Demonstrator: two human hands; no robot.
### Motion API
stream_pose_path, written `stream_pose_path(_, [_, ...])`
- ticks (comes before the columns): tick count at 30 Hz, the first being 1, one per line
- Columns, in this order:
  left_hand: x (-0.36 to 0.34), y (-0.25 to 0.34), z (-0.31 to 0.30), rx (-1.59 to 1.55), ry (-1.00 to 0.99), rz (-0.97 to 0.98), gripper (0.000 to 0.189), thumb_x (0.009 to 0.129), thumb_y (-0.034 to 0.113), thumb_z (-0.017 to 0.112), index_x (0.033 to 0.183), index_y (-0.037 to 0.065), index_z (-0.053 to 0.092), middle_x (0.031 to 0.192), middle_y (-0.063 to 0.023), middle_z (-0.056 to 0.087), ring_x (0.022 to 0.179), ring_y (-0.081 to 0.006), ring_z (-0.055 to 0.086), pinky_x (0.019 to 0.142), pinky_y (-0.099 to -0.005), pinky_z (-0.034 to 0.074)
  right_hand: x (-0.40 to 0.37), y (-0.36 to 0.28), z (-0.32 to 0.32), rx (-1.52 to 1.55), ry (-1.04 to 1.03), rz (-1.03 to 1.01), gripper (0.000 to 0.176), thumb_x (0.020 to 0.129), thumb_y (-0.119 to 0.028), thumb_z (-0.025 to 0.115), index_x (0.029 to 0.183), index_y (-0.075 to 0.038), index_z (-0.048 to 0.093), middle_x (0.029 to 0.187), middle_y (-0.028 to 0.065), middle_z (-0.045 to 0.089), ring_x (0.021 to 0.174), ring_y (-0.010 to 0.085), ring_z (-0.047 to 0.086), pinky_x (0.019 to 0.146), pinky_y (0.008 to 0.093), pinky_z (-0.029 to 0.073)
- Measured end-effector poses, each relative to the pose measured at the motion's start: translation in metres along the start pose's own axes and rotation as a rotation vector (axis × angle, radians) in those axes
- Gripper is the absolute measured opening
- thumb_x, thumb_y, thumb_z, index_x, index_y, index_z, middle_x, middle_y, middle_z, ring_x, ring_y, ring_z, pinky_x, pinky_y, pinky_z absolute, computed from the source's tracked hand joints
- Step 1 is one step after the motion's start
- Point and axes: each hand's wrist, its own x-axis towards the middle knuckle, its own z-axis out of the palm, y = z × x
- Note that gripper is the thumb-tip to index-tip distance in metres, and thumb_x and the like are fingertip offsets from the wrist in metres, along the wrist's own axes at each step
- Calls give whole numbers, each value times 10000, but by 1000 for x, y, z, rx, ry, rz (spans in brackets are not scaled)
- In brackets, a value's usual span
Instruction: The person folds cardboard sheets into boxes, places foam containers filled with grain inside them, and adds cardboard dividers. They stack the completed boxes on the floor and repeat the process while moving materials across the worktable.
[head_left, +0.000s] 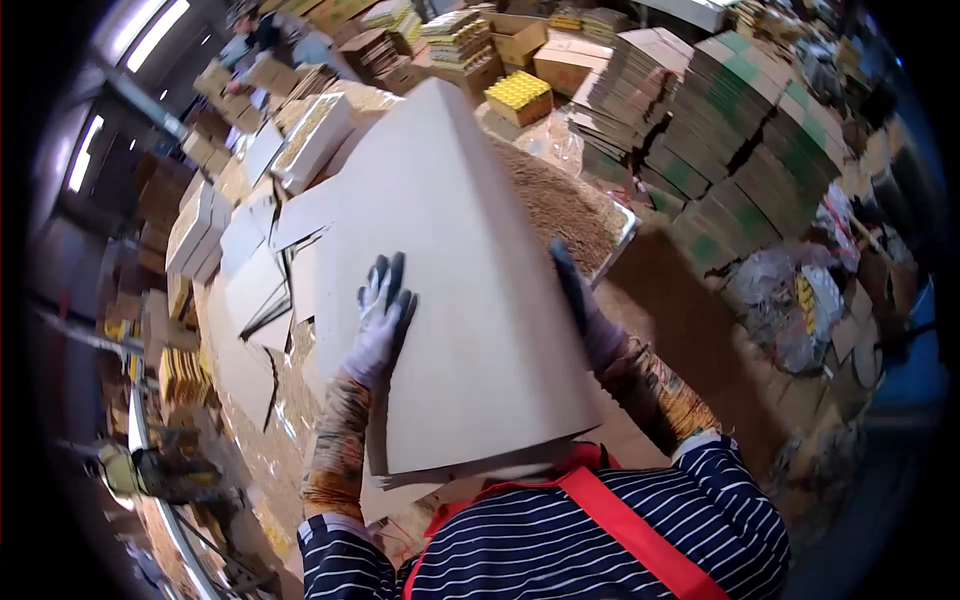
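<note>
A large pale grey-white cardboard sheet (pixel 450 270) lies bent in front of me, its near end close to my chest. More sheet edges show under its near end. My left hand (pixel 380 310), in a white glove with dark fingertips, lies on the sheet's left part with fingers stretched and spread. Along the sheet's right side, my right hand (pixel 582 305), gloved the same way, presses with straight fingers; its palm is hidden. Beneath the sheet, a tray filled with brown grains (pixel 560 195) shows at the right.
Loose cardboard pieces (pixel 262 280) and white foam boxes (pixel 312 145) lie at the left. Stacked flattened cartons (pixel 740 140) stand at the right, near clear plastic bags (pixel 785 310). A yellow egg-tray stack (pixel 520 97) sits at the back. Another person (pixel 255 30) is at the far left.
</note>
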Motion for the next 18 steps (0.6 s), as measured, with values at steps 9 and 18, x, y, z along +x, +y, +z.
stream_pose_path(9, [28,-16,43,35,61,145,653,1045,340,369,1577,35,147,1648,-143,151,1523,-293,108,1231,-403,80,45,53,-9,75,-160,-107,793,968,-678,383,1530,-122,327,1366,132,560,1179,287,567,1049,414,419])
stream_pose_path(18, [124,155,64,491,204,68,732,943,536,515,1547,167,326,1557,-210,345,1444,-396,294,1158,-618,137,-58,-21,-76,-103,21,-167,773,974,-667,381,1508,-110,349,1334,129,571,1151,282,574,1025,410,430])
